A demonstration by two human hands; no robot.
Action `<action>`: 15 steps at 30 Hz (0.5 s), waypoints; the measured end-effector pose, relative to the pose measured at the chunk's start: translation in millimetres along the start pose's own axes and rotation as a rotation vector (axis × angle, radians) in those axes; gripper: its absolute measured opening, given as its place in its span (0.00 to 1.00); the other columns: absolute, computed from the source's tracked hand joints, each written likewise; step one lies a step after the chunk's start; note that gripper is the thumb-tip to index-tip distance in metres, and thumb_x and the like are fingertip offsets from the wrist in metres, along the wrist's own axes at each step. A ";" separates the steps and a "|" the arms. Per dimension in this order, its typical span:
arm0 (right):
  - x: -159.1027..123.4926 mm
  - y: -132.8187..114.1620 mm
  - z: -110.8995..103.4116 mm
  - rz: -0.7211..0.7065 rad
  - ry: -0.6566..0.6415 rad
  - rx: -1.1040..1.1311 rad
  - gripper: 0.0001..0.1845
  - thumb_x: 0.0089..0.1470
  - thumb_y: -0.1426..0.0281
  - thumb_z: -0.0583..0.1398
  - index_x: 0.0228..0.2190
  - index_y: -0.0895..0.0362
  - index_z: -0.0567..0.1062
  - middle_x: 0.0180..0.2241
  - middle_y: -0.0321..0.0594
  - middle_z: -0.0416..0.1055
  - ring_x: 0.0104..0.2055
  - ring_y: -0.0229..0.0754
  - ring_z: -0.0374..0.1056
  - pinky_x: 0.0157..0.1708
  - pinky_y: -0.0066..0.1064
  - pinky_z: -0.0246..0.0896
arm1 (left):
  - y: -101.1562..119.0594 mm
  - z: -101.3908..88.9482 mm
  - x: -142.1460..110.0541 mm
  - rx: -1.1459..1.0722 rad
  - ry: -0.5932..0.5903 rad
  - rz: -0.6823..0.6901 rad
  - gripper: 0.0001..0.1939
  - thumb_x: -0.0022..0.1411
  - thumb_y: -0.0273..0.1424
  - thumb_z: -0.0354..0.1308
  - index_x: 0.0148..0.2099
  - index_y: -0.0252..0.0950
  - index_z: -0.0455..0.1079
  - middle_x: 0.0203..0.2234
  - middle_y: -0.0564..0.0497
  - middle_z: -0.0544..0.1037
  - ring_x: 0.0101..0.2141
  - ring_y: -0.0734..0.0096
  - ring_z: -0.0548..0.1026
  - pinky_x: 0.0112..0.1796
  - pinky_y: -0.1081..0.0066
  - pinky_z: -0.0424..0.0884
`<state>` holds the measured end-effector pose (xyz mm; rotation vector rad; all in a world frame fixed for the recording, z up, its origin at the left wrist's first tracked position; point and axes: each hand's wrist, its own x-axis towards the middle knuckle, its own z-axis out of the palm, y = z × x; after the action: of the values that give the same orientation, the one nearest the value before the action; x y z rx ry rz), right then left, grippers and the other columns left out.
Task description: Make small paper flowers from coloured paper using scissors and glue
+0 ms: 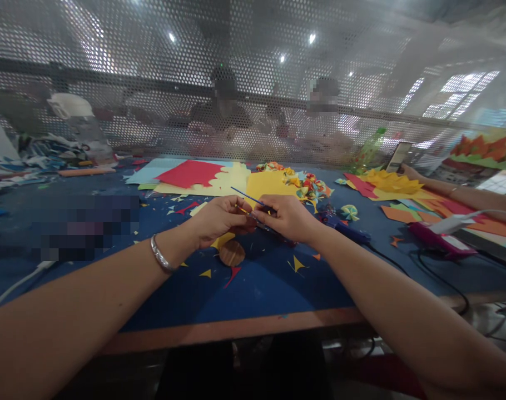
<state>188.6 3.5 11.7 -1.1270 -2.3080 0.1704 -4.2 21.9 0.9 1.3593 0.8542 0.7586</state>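
My left hand (217, 221) and my right hand (287, 215) meet at the middle of the table, fingertips almost touching. A thin dark blue stick (242, 193) slants up to the left out of my closed right hand. The fingers of my left hand are pinched together; a bit of yellow shows between the hands, too small to name. Just below my left hand lies a round wooden disc (232, 253), with a yellow paper piece (223, 240) beside it. Behind my hands is a yellow sheet (272, 183).
Folded paper flowers (313, 186) lie behind my right hand, near a blue corded tool (351, 230). A red sheet (190, 173) tops other sheets. Paper scraps (297, 265) are scattered about. At right, another person's arm (457, 191) reaches in. A perforated screen (253, 83) stands behind.
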 end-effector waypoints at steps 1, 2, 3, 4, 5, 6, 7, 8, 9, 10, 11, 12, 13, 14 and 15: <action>-0.1 0.1 0.2 0.000 0.002 0.001 0.11 0.59 0.64 0.56 0.28 0.58 0.69 0.24 0.33 0.63 0.25 0.33 0.55 0.28 0.27 0.46 | 0.5 0.3 -0.2 0.006 0.002 -0.004 0.14 0.49 0.24 0.67 0.38 0.34 0.68 0.26 0.51 0.79 0.26 0.74 0.77 0.30 0.74 0.69; -0.1 0.3 0.5 0.000 0.004 0.000 0.11 0.59 0.64 0.56 0.27 0.58 0.68 0.23 0.33 0.63 0.25 0.33 0.54 0.28 0.27 0.46 | 0.8 0.5 -0.4 0.008 0.004 -0.009 0.13 0.50 0.24 0.66 0.38 0.33 0.68 0.26 0.51 0.79 0.26 0.75 0.77 0.29 0.75 0.69; -0.2 0.5 0.7 0.000 0.003 -0.001 0.12 0.59 0.64 0.56 0.27 0.58 0.68 0.23 0.33 0.63 0.25 0.33 0.54 0.28 0.27 0.46 | 1.1 0.7 -0.7 0.008 0.004 -0.012 0.12 0.50 0.23 0.66 0.37 0.33 0.68 0.26 0.51 0.79 0.26 0.75 0.77 0.29 0.75 0.69; -0.2 0.6 0.9 0.000 0.005 -0.002 0.12 0.59 0.64 0.56 0.27 0.57 0.68 0.23 0.33 0.63 0.25 0.33 0.54 0.28 0.27 0.46 | 1.3 0.9 -0.8 0.004 0.005 -0.014 0.11 0.51 0.23 0.66 0.36 0.33 0.68 0.26 0.51 0.79 0.26 0.75 0.77 0.29 0.75 0.69; -0.2 0.6 1.1 0.000 0.006 -0.002 0.12 0.59 0.64 0.56 0.26 0.57 0.67 0.23 0.33 0.63 0.25 0.33 0.53 0.27 0.27 0.46 | 1.4 1.1 -1.0 -0.001 0.006 -0.013 0.11 0.51 0.23 0.66 0.35 0.33 0.68 0.26 0.51 0.79 0.26 0.75 0.77 0.30 0.75 0.69; -0.2 0.5 1.1 0.000 0.008 -0.002 0.12 0.59 0.64 0.56 0.26 0.57 0.67 0.23 0.33 0.63 0.25 0.33 0.53 0.27 0.27 0.46 | 1.4 1.2 -1.1 -0.007 0.007 -0.012 0.11 0.50 0.24 0.66 0.35 0.33 0.68 0.26 0.52 0.79 0.26 0.75 0.77 0.30 0.74 0.70; -0.1 0.4 1.0 0.003 0.010 -0.003 0.12 0.59 0.64 0.56 0.27 0.58 0.68 0.24 0.33 0.64 0.25 0.33 0.54 0.28 0.27 0.46 | 1.3 1.3 -1.1 -0.013 0.007 -0.011 0.11 0.50 0.24 0.67 0.34 0.33 0.68 0.25 0.52 0.79 0.26 0.76 0.77 0.30 0.74 0.70; -0.1 0.3 0.9 0.005 0.011 -0.004 0.11 0.59 0.64 0.57 0.27 0.58 0.68 0.24 0.33 0.64 0.25 0.34 0.54 0.28 0.27 0.46 | 1.2 1.4 -1.1 -0.021 0.008 -0.009 0.11 0.50 0.24 0.67 0.34 0.33 0.68 0.25 0.52 0.78 0.25 0.76 0.77 0.31 0.74 0.70; 0.0 0.2 0.8 0.008 0.012 -0.005 0.11 0.59 0.64 0.57 0.28 0.58 0.69 0.24 0.34 0.64 0.25 0.34 0.54 0.28 0.27 0.46 | 1.1 1.4 -1.0 -0.029 0.008 -0.010 0.12 0.49 0.24 0.68 0.34 0.33 0.68 0.25 0.53 0.78 0.25 0.76 0.77 0.31 0.74 0.70; 0.0 0.1 0.7 0.011 0.013 -0.007 0.12 0.59 0.64 0.57 0.28 0.58 0.69 0.24 0.34 0.64 0.25 0.34 0.55 0.28 0.27 0.46 | 1.0 1.4 -0.9 -0.038 0.008 -0.012 0.13 0.48 0.24 0.68 0.34 0.33 0.67 0.25 0.53 0.78 0.25 0.76 0.77 0.31 0.74 0.70; 0.1 0.1 0.6 0.014 0.012 -0.006 0.12 0.59 0.63 0.57 0.28 0.58 0.69 0.24 0.34 0.64 0.25 0.34 0.55 0.28 0.27 0.46 | 0.9 1.3 -0.8 -0.046 0.008 -0.013 0.14 0.48 0.25 0.69 0.35 0.33 0.68 0.25 0.53 0.79 0.25 0.75 0.77 0.31 0.74 0.70; 0.1 0.2 0.7 0.018 0.013 -0.004 0.12 0.59 0.63 0.57 0.28 0.58 0.70 0.23 0.34 0.64 0.26 0.34 0.55 0.28 0.27 0.46 | 0.7 1.1 -0.6 -0.052 0.009 -0.015 0.14 0.48 0.25 0.69 0.35 0.33 0.68 0.25 0.53 0.79 0.26 0.75 0.77 0.31 0.74 0.70; 0.1 0.2 0.7 0.021 0.012 -0.001 0.12 0.59 0.63 0.57 0.28 0.58 0.70 0.23 0.34 0.64 0.26 0.34 0.55 0.28 0.27 0.46 | 0.6 1.0 -0.4 -0.054 0.009 -0.015 0.14 0.48 0.25 0.69 0.36 0.33 0.68 0.25 0.52 0.79 0.26 0.75 0.78 0.31 0.74 0.71; 0.1 0.2 0.7 0.023 0.011 0.003 0.12 0.59 0.63 0.56 0.28 0.58 0.70 0.23 0.34 0.64 0.25 0.34 0.55 0.28 0.27 0.46 | 0.3 0.7 -0.1 -0.054 0.008 -0.016 0.14 0.48 0.25 0.69 0.36 0.33 0.68 0.26 0.52 0.79 0.26 0.74 0.78 0.31 0.74 0.71; 0.0 0.1 0.7 0.026 0.010 0.006 0.12 0.59 0.63 0.56 0.29 0.58 0.70 0.23 0.34 0.64 0.25 0.34 0.55 0.28 0.27 0.46 | 0.1 0.5 0.1 -0.052 0.007 -0.016 0.14 0.48 0.25 0.69 0.36 0.33 0.68 0.26 0.52 0.79 0.26 0.75 0.78 0.31 0.74 0.71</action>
<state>188.3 3.7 11.1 -1.1526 -2.2836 0.1802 -3.6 21.8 1.0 1.3025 0.8446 0.7687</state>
